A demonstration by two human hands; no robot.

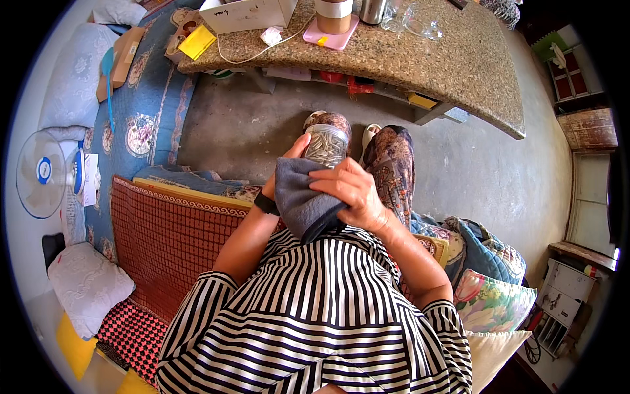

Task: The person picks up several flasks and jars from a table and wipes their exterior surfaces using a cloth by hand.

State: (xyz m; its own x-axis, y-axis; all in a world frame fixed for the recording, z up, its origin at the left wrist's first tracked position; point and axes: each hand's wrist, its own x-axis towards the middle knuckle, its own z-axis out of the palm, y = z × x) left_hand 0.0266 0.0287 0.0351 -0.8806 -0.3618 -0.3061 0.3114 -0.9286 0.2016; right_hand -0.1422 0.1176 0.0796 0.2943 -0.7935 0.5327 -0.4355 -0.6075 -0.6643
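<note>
A clear jar of striped sunflower seeds (326,145) is held above my knees, its rounded transparent end towards the table. My left hand (297,150) grips the jar from its left side, the fingers partly hidden behind it and under a grey cloth (302,197). That cloth drapes over the near part of the jar and hangs towards my lap. With bent fingers my right hand (349,189) holds the cloth's right side, close against the jar.
Ahead stands a granite-topped table (443,64) bearing a lidded container on a pink tray (342,39), a white box (246,17), glass cups (418,24) and a white cable (241,61). A fan (44,170) is at the left; cushions (494,300) lie at the right.
</note>
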